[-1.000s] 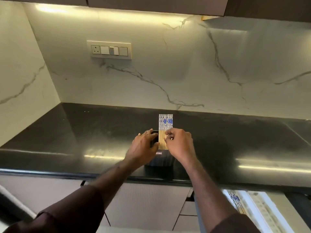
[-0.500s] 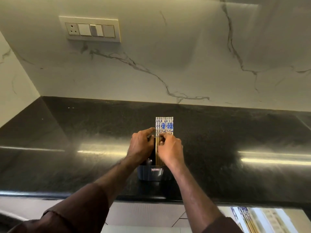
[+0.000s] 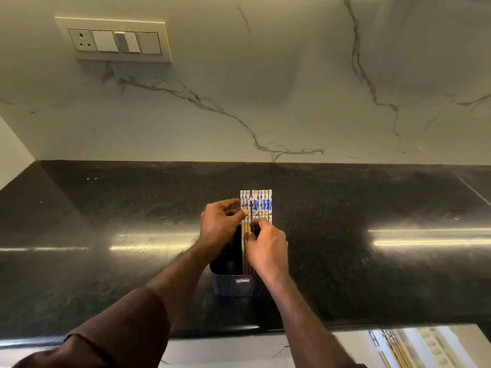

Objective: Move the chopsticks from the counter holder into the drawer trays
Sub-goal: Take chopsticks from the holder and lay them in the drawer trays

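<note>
Over the dark holder, both hands, left and right, pinch separate upright chopsticks between them.

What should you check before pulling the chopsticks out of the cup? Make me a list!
1. Chopsticks upright in the holder: ok.
2. Left hand pinching the left few sticks: ok.
3. Right hand gripping sticks firmly: cannot tell.
4. Holder well back from the counter edge: ok.
5. Drawer tray open at lower right: ok, some chopsticks already inside.
</note>
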A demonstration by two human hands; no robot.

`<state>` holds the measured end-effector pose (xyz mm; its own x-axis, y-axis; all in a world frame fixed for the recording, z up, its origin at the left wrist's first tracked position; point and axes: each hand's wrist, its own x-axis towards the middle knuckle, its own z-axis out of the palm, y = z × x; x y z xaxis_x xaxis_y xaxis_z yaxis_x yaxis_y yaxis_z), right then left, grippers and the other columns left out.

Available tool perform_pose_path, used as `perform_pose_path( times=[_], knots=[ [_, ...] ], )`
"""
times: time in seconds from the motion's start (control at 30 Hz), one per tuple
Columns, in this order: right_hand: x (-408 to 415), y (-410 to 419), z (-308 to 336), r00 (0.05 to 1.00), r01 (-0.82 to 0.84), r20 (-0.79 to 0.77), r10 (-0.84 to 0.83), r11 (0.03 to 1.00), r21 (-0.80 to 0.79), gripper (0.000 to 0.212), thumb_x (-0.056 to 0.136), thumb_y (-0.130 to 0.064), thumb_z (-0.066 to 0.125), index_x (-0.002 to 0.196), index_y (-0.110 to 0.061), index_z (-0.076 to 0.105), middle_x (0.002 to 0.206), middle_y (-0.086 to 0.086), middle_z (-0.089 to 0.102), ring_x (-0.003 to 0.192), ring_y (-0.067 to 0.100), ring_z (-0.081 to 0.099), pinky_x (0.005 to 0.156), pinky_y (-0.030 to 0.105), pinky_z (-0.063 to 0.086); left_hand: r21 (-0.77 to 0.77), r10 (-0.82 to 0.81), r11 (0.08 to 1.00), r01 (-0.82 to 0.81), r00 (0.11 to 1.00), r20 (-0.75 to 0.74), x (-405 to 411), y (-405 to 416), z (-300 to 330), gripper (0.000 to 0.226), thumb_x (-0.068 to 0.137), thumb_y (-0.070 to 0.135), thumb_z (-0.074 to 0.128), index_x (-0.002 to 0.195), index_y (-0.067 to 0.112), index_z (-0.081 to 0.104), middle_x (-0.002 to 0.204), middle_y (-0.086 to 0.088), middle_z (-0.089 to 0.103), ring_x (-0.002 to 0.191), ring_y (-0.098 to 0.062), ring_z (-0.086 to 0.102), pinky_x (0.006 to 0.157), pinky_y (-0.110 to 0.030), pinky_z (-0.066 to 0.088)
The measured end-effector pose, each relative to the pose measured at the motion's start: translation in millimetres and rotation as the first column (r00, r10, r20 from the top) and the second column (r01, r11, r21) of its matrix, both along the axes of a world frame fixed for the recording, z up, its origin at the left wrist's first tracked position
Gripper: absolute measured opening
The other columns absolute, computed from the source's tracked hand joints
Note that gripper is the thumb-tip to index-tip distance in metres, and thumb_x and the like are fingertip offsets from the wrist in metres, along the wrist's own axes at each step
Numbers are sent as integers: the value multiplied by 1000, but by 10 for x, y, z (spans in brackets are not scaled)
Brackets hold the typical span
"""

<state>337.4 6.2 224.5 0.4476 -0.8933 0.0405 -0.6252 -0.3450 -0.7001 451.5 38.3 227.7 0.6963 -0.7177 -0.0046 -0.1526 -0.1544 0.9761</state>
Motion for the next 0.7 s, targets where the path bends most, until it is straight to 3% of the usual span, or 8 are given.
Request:
perform_pose_path(
  times=[0.07, 0.3, 0.53, 0.7],
  knots=[
    [6, 0, -13, 1000, 1, -3, -1, 1000, -4, 18, 93, -22, 60, 111, -21, 64, 95, -3, 69, 83, 11, 66, 74, 31, 58, 16, -18, 1000, 18, 1000, -1, 22, -23, 18, 21, 82, 13, 76, 86, 33, 71, 77, 17, 75, 78, 1, 72, 70, -16, 56],
    [11, -15, -34, 999, -39, 3, 39, 999, -6, 18, 93, -27, 61, 109, -21, 66, 96, -4, 71, 85, 10, 67, 73, 28, 58, 73, 21, 997, -22, 1000, 14, 41, -47, 17, 19, 79, 13, 78, 75, 30, 73, 73, 14, 75, 70, 1, 71, 64, -17, 56],
    [-23, -52, 11, 995, -85, 52, 86, 996, -13, 14, 91, -28, 64, 103, -22, 67, 94, -5, 71, 84, 10, 67, 75, 32, 59, 28, 2, 1000, 0, 998, -57, 35, 15, 121, 14, 80, 11, 77, 85, 24, 75, 80, 8, 77, 76, -4, 73, 71, -23, 58],
    [-44, -94, 76, 973, -170, 161, 166, 985, 15, 15, 90, -30, 66, 104, -24, 67, 89, -7, 72, 80, 6, 68, 71, 27, 58, -85, -30, 996, 21, 993, -112, -8, 57, 368, 14, 84, 8, 72, 88, 21, 73, 84, 1, 77, 82, -13, 74, 77, -32, 60]
  ],
)
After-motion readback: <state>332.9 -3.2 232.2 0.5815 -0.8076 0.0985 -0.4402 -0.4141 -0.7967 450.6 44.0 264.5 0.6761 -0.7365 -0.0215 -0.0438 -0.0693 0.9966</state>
